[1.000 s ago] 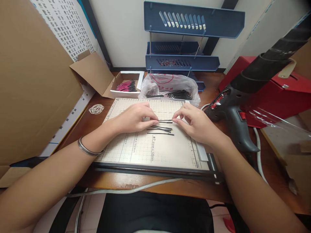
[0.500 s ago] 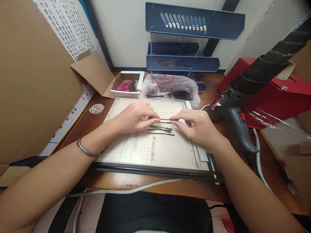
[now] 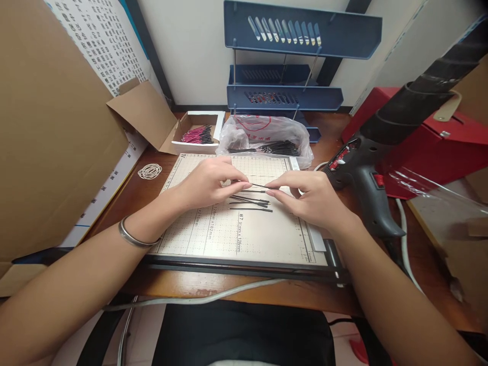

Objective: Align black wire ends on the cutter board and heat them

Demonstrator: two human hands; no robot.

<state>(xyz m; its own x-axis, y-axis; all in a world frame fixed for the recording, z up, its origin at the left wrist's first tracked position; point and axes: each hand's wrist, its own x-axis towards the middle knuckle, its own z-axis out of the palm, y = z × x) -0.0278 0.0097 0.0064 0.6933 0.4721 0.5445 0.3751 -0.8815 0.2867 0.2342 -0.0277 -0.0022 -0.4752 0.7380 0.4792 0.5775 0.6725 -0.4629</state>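
Note:
Between my hands stretches a thin black wire (image 3: 259, 185), pinched at both ends just above the paper cutter board (image 3: 213, 239). My left hand (image 3: 215, 182) closes thumb and forefinger on its left end. On its right end, the fingertips of my right hand (image 3: 305, 192) are pressed together; they hide that tip. Several short black wires (image 3: 251, 202) lie on the printed grid just below and between the hands. One more lies close under the held wire.
Behind the board stand a box of pink and black pieces (image 3: 198, 134) and a plastic bag of black wires (image 3: 280, 147). A heat gun (image 3: 375, 178) and a red case (image 3: 419, 147) occupy the right. Rubber bands (image 3: 150, 171) lie left; a blue rack (image 3: 285, 96) stands behind.
The held wire now slopes slightly down to the right, where it was nearly level. Both hands keep almost the same place and their pinch. The whole view has shifted slightly.

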